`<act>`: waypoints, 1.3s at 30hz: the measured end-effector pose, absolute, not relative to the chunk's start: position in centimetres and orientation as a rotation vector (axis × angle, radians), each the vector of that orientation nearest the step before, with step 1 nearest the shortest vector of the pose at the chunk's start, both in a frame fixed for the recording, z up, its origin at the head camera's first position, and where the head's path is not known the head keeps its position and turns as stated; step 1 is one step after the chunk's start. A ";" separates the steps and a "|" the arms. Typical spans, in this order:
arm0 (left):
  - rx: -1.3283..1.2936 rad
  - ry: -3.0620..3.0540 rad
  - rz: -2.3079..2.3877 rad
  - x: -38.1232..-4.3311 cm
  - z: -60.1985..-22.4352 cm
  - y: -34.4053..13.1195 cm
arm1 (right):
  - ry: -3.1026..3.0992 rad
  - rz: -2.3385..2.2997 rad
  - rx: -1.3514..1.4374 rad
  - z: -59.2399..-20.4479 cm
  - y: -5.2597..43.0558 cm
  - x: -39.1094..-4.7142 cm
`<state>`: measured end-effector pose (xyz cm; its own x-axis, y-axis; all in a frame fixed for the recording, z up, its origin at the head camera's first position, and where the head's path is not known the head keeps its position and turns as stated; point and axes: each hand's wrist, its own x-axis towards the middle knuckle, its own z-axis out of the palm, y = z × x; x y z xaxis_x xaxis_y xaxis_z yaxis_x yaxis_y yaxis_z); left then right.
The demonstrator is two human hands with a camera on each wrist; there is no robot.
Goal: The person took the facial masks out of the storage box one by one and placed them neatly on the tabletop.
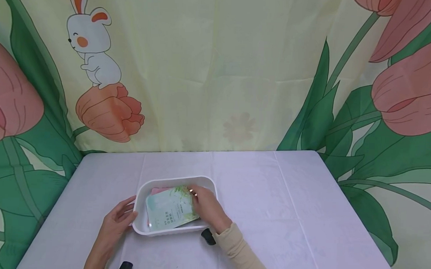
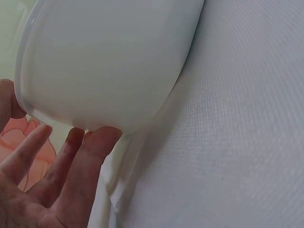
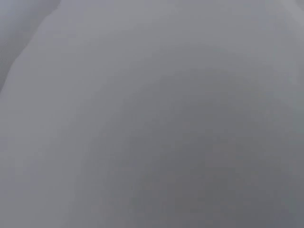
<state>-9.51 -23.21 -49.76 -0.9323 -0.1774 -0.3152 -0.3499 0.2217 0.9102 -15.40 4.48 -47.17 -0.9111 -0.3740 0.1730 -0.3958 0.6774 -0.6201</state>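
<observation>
A white plastic tray (image 1: 173, 230) sits on the table in the head view. Inside it lies a pale green flat packet (image 1: 168, 210), like a face mask sachet, with leaves and dark lettering printed on it. Part of a pink packet (image 1: 159, 190) shows beneath. My right hand (image 1: 207, 207) reaches over the tray's right end and pinches the green packet at its right edge; the fingertips are partly hidden. My left hand (image 1: 117, 219) rests its fingertips and thumb against the tray's left outer wall, fingers fairly straight, as the left wrist view of the tray (image 2: 104, 61) shows.
A white cloth covers the table (image 1: 256, 191). Behind stands a curtain (image 1: 210, 71) with a rabbit and large tulips. Black wrist devices show at the left wrist (image 1: 125, 267) and right wrist (image 1: 208, 236). Only a blurred pale surface fills the right wrist view.
</observation>
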 end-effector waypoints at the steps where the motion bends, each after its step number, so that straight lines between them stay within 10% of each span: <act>1: -0.510 2.338 1.804 -9.5 -49.8 -23.2 | -2.832 1.108 0.656 -47.1 4.5 -15.5; 39: -0.477 2.362 1.804 -9.6 -49.8 -23.3 | -2.645 1.612 0.540 -44.1 7.7 -16.4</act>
